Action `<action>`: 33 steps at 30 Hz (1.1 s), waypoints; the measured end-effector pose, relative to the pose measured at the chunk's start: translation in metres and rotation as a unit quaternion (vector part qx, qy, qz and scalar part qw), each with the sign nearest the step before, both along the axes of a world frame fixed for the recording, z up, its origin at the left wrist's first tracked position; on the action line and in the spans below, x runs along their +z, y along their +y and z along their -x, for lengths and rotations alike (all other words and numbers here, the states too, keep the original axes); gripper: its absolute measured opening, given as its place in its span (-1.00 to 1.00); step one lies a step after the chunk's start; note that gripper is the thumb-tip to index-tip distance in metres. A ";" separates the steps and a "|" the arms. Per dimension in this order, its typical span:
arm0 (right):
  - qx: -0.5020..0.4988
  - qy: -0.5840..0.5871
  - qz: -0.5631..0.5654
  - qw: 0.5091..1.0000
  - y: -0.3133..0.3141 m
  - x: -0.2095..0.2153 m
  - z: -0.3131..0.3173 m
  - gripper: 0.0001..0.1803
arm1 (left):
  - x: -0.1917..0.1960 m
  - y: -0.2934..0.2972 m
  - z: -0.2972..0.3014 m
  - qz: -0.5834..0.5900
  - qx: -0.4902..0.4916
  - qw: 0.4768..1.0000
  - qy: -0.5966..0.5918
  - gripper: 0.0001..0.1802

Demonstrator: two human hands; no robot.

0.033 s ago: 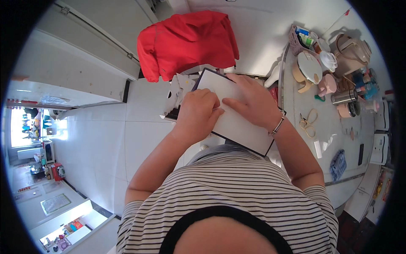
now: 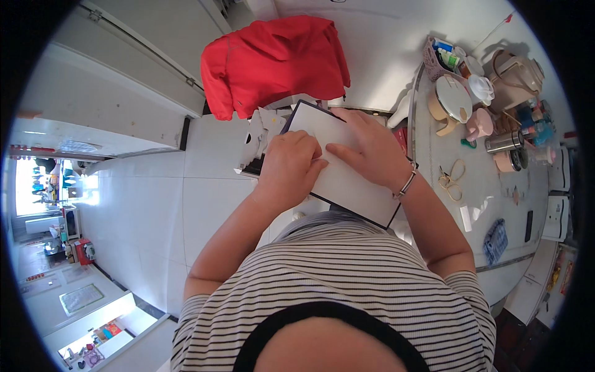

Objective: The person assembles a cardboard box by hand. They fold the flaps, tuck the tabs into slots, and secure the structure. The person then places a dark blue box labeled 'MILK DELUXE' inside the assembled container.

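Observation:
A white rectangular panel with a dark rim (image 2: pixel 347 186), perhaps a box lid or board, lies slanted in front of my body. My right hand (image 2: pixel 369 146) rests flat on its upper part, thumb stretched out toward the left hand; a bracelet circles that wrist. Over the panel's left side, my left hand (image 2: pixel 291 162) is closed, thumb and fingers pinched together. Whatever sits in that pinch is too small or too hidden to make out. Beside the left hand, torn-looking white and grey packaging (image 2: pixel 255 141) shows past the panel's left edge.
A red cloth-covered bulk (image 2: pixel 279 62) stands beyond the panel. On the marble-patterned table (image 2: pixel 434 204) at right are gold-handled scissors (image 2: pixel 452 180), a lidded pot (image 2: pixel 453 99), a pink cup (image 2: pixel 480 124), a jug (image 2: pixel 517 77) and a checked cloth (image 2: pixel 496 242). White tiled floor (image 2: pixel 149 217) spreads left.

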State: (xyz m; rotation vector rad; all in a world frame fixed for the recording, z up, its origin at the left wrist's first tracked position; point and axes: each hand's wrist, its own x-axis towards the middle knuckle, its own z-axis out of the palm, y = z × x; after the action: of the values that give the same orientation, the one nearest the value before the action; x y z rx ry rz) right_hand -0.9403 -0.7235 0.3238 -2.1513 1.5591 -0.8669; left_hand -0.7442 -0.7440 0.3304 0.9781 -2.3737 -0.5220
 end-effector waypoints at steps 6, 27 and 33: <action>0.025 -0.009 -0.025 0.999 0.003 -0.010 0.012 -0.44 | -0.009 0.002 -0.010 -0.010 0.011 1.000 0.020 -0.81; 0.093 0.053 -0.173 0.979 0.016 -0.078 0.004 -0.33 | -0.057 0.033 -0.071 -0.011 -0.168 0.961 -0.220 -0.32; 0.107 0.159 -0.096 0.977 0.027 -0.093 -0.007 -0.14 | -0.073 0.050 -0.071 -0.005 -0.120 0.973 -0.197 -0.43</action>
State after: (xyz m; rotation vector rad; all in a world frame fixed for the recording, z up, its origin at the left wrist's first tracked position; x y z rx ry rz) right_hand -0.9331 -0.6960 0.2305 -2.3411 1.4414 -0.3014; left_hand -0.6730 -0.6944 0.2572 0.8684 -2.8715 -0.4610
